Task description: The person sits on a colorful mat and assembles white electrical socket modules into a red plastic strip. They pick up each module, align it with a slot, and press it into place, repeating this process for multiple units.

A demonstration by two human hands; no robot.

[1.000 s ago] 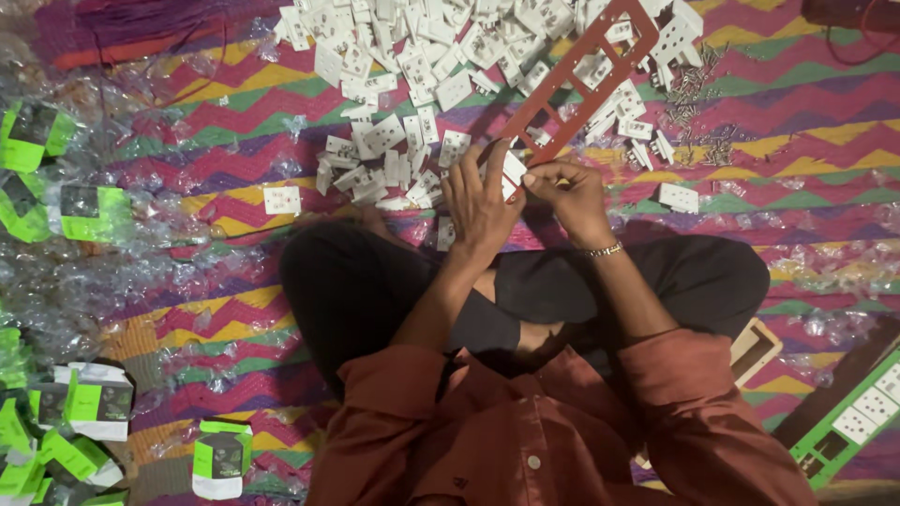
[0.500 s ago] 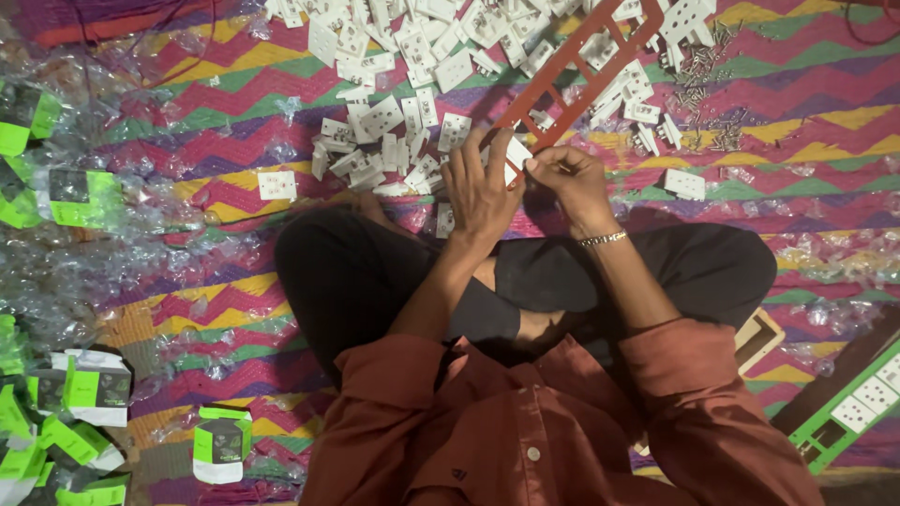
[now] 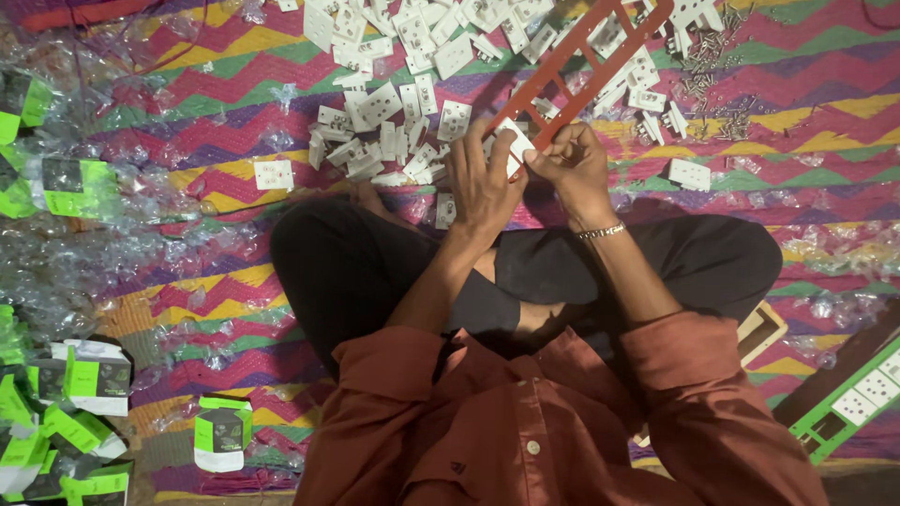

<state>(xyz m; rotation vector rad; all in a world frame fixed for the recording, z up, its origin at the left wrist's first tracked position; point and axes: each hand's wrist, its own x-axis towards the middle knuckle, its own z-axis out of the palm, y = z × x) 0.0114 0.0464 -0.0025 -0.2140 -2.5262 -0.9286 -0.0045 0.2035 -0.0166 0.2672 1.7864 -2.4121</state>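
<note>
I sit cross-legged on a zigzag-patterned mat. Both hands meet at the near end of a long red slotted frame (image 3: 600, 47) that slants away to the upper right. My left hand (image 3: 483, 183) and my right hand (image 3: 572, 164) together press a white socket module (image 3: 514, 142) against the frame's end. A metal bracelet circles my right wrist. A heap of white socket modules (image 3: 403, 84) lies just beyond my hands.
Small screws (image 3: 717, 89) are scattered at the upper right. A single white module (image 3: 689, 173) lies right of my hands. Clear plastic wrappers and green-and-white boxes (image 3: 89, 375) fill the left side. A green frame with white sockets (image 3: 858, 403) lies at lower right.
The view has shifted slightly. My hands stay at the red frame's end, and the fingers have closed in more tightly around the white module.
</note>
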